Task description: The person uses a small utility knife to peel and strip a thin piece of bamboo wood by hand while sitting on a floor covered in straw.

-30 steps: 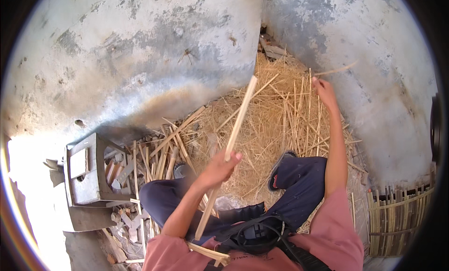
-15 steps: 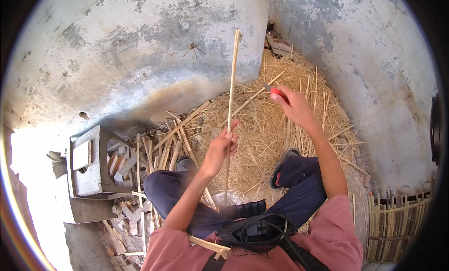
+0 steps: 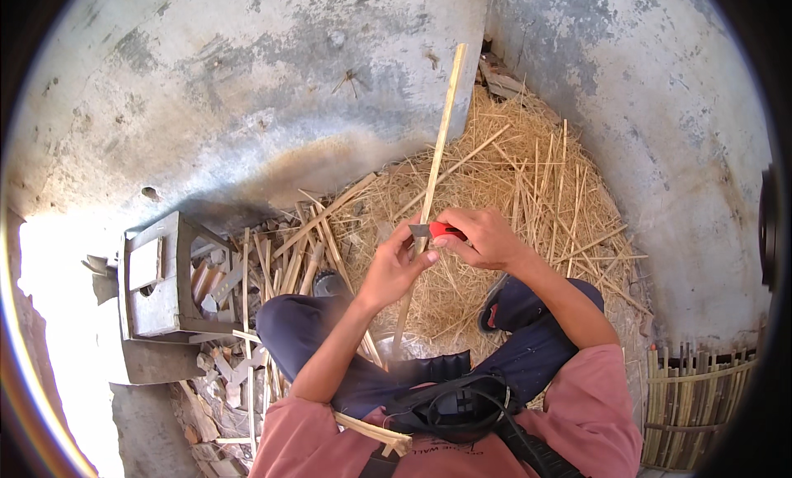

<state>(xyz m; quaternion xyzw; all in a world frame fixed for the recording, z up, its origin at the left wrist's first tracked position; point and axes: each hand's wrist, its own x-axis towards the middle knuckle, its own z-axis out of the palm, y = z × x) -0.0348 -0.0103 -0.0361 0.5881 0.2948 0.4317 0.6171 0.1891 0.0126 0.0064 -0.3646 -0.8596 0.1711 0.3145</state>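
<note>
A long pale bamboo strip [image 3: 444, 131] stands upright before me, leaning a little to the right at its top. My left hand [image 3: 391, 266] is closed around its middle, and the lower end runs down between my legs. In my right hand [image 3: 485, 239] is a red-handled utility knife [image 3: 445, 230]. Its short grey blade lies across the strip, just above my left thumb. Whether the edge bites into the strip I cannot tell. Both hands are close together over a heap of shavings [image 3: 462, 292].
Shavings and loose strips cover the floor up to the worn grey wall [image 3: 313, 74]. A wooden stool [image 3: 161, 280] lies at the left beside rubble and split sticks [image 3: 289, 263]. A slatted bamboo basket [image 3: 693, 412] stands at the lower right. Another short strip [image 3: 371, 431] lies near my waist.
My right hand has come down and left, bringing the knife blade onto the strip. The strip has tilted rightward at its top, and my left hand has shifted slightly right.
</note>
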